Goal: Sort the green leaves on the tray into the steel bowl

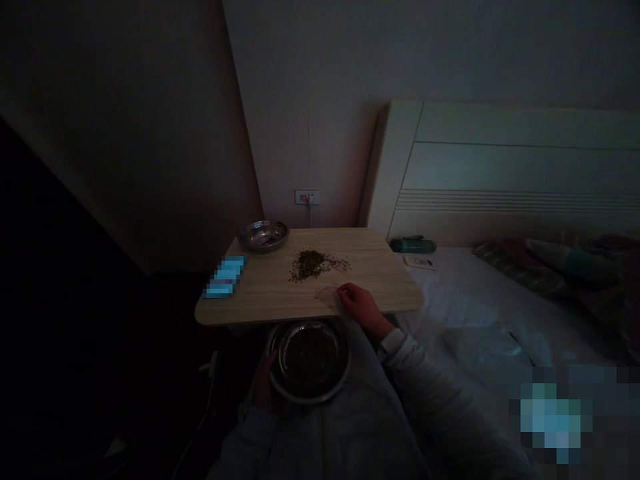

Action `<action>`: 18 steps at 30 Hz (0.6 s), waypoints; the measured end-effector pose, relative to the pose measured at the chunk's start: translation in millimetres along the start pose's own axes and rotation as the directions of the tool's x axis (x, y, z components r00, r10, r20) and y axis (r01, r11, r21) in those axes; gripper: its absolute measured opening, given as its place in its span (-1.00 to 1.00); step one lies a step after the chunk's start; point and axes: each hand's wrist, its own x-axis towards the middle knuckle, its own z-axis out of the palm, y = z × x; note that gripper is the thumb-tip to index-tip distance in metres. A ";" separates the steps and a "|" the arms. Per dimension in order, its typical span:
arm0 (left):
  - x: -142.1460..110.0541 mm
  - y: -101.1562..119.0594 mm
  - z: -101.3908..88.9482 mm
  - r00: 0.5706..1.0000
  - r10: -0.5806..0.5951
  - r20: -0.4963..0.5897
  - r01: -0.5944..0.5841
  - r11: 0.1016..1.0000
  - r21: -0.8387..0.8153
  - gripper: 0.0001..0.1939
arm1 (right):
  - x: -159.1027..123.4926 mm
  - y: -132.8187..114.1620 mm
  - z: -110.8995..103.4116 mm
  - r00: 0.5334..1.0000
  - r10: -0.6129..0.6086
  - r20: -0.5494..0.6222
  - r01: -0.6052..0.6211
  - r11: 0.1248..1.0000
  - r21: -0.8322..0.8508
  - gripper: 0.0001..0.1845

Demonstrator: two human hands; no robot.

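My left hand (265, 383) grips the left rim of a round metal bowl (349, 360), which rests on my lap and holds a dark mass too dim to name. Over the near edge of a small wooden table (270, 297), my right hand (356, 301) has its fingers curled together. Beside those fingertips shows a thin, pale, see-through piece with a curved edge (327, 291); whether the fingers hold it I cannot tell. A loose heap of small greenish-brown grains (309, 264) lies on the tabletop just beyond, with darker reddish grains (339, 264) scattered to its right.
A second metal bowl (264, 235) stands at the table's back left corner. A lit phone (225, 277), blurred out, lies near the left edge. On the bed to the right are a green bottle (413, 245), a white remote (420, 263) and rumpled bedding (565, 273). A wall socket (307, 197) has a cord.
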 end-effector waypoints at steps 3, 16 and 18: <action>-0.8 0.4 -0.4 1.000 0.016 -0.011 -0.017 1.000 -0.018 -0.78 | -0.5 1.1 0.2 0.999 -0.035 0.021 0.034 0.999 0.018 -0.74; -0.4 3.1 0.1 1.000 0.003 0.018 -0.002 0.999 -0.035 -0.78 | -0.9 -7.4 8.9 0.997 -0.070 0.040 0.071 0.997 -0.007 -0.75; -2.2 3.8 1.2 1.000 0.015 -0.004 -0.015 0.999 -0.033 -0.78 | 0.7 -10.4 10.1 0.997 -0.063 0.042 0.064 0.998 -0.015 -0.76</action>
